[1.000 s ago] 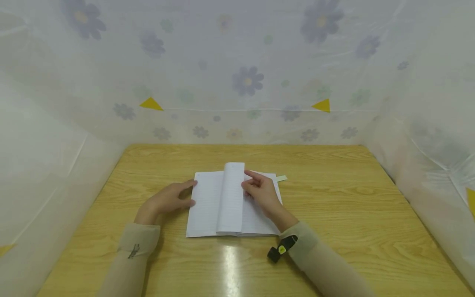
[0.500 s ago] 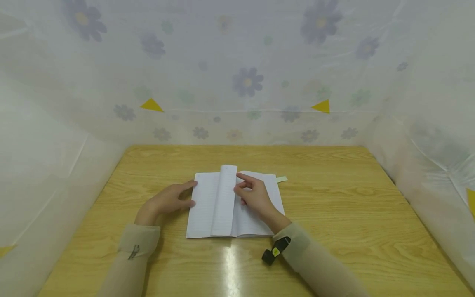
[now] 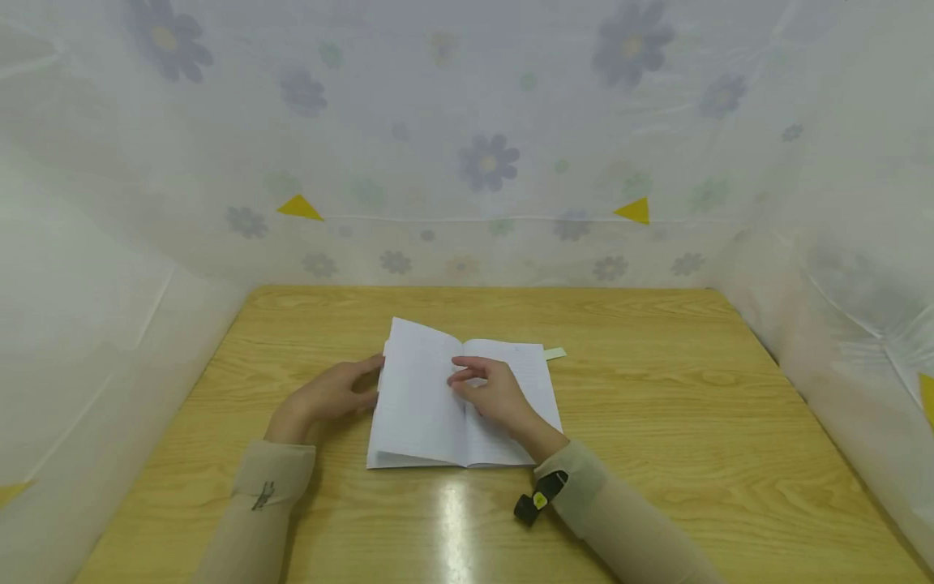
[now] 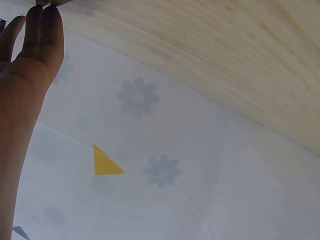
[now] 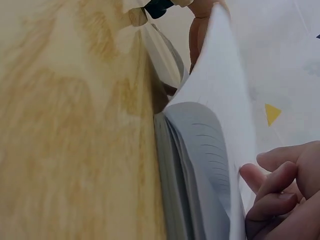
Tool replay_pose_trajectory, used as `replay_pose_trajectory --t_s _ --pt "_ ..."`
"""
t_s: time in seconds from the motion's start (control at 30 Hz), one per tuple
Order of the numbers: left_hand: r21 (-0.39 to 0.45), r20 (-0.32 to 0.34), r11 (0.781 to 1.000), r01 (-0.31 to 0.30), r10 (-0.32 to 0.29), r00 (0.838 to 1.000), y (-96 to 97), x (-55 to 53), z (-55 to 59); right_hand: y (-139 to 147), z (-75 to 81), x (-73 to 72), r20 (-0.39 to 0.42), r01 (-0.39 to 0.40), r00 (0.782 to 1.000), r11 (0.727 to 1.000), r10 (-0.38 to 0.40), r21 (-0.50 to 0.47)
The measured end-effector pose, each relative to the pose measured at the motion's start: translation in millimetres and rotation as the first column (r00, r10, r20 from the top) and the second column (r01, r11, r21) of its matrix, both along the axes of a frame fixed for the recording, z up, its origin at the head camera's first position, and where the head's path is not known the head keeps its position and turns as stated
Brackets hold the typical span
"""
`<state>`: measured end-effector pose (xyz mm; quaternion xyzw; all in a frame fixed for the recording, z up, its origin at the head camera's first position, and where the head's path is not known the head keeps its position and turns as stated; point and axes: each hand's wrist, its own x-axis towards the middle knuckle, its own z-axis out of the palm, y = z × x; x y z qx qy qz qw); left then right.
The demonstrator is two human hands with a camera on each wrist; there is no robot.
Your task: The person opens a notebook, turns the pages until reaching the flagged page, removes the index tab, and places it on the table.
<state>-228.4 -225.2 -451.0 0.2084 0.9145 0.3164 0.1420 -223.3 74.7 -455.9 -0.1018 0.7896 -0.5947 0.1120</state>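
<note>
An open notebook [image 3: 507,442] with lined white pages lies at the middle of the wooden table. Its left leaf [image 3: 416,389] stands slightly raised, lifted at the far corner; the right wrist view shows this leaf [image 5: 227,75] curving up from the page stack. My left hand [image 3: 328,397] rests at the notebook's left edge, thumb and fingers spread, tips partly hidden by the leaf. Over the notebook's fold is my right hand [image 3: 496,393], fingers loosely bent, fingertips right at the leaf's surface in the right wrist view and pinching nothing.
A pale strip [image 3: 554,353] sticks out past the notebook's right edge. On my right wrist sits a black strap [image 3: 540,499]. Flower-patterned sheeting [image 3: 489,235] with yellow triangles walls the table's back and sides.
The leaf that was folded upright near the middle has swung over to the left and now covers the left page. My right hand has moved slightly left and let go of it; my left hand stayed.
</note>
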Motion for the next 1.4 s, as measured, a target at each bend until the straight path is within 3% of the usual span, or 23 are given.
replay_pose_trajectory --t_s 0.3,0.67,1.0,1.4 --pt "0.009 -0.034 1.0 0.008 -0.008 0.999 1.4 -1.3 1.3 1.9 -2.8 1.8 -0.049 -0.058 0.997 0.996 0.062 0.069" --pt "0.056 0.042 0.997 -0.048 0.046 0.998 1.2 -0.7 1.8 4.1 -9.4 2.2 -0.072 -0.103 0.991 0.989 0.111 0.108" --pt "0.114 0.084 0.993 -0.04 0.03 0.996 0.9 1.7 3.7 5.8 -10.6 2.0 -0.042 -0.126 0.99 0.983 0.133 0.136" --pt "-0.041 -0.01 0.999 -0.012 0.012 1.0 2.2 1.4 0.8 8.5 -8.3 4.7 -0.016 -0.145 0.989 0.981 0.149 0.131"
